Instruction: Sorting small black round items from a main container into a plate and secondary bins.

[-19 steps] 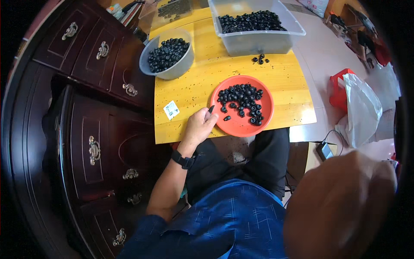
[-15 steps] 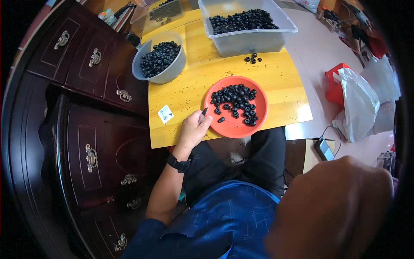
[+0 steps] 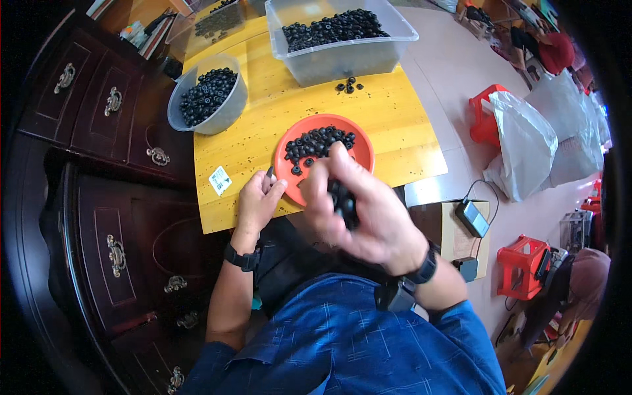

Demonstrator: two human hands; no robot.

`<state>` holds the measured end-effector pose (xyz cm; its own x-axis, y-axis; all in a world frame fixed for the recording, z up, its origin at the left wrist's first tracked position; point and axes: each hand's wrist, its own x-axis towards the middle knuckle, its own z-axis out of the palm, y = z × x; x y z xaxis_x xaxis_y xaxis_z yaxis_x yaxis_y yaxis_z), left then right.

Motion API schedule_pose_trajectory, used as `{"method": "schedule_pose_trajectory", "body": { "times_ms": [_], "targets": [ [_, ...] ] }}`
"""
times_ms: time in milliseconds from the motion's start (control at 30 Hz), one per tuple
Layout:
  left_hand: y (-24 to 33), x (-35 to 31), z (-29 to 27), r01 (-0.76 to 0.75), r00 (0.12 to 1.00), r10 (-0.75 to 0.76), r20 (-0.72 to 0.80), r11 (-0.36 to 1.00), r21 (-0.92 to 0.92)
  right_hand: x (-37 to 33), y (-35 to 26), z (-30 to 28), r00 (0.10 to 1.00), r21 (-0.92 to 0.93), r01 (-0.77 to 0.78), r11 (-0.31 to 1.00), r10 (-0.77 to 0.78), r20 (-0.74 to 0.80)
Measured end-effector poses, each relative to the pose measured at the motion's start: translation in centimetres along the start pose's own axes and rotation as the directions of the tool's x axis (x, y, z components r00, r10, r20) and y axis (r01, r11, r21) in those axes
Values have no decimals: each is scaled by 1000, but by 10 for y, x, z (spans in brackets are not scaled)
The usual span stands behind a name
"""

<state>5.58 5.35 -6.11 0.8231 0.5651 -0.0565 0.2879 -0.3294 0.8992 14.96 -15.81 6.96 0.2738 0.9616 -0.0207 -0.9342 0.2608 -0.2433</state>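
My right hand (image 3: 382, 220) is curled, palm up, over the near right part of a round orange-red plate (image 3: 364, 139). Small glossy black ring-shaped pieces (image 3: 342, 203) lie within its fingers. Behind it, more such pieces (image 3: 319, 139) form a loose pile on the plate, partly hidden by the hand. At the plate's near left rim, my left hand (image 3: 257, 201) pinches a thin dark pointed tool (image 3: 270, 172) between thumb and forefinger. Most of that tool is covered by the fingers, so its kind is unclear.
Beyond the plate stand a round clear tub (image 3: 174, 108) and a large clear bin (image 3: 342, 60), both filled with black pieces. A few loose pieces (image 3: 349, 85) and a white label (image 3: 219, 180) lie on the yellow table (image 3: 401, 148). Dark drawers (image 3: 131, 257) flank the left; a red stool (image 3: 484, 118) stands right.
My right hand, earlier a blur close to the camera at lower right, has come over the plate with black pieces in it. The left hand keeps its pinch. The whole view has shifted.
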Motion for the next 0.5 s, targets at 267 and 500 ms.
{"method": "schedule_pose_trajectory", "body": {
  "times_ms": [267, 500],
  "targets": [
    [85, -58, -3, -99, 990, 107, 87, 991, -94, -12, 20, -93, 927, 293, 187, 938, -70, -368],
    [108, -66, 28, -300, 946, 268, 185, 938, 174, 3, 25, -82, 957, 283, 176, 943, -96, -274]
  ]
}}
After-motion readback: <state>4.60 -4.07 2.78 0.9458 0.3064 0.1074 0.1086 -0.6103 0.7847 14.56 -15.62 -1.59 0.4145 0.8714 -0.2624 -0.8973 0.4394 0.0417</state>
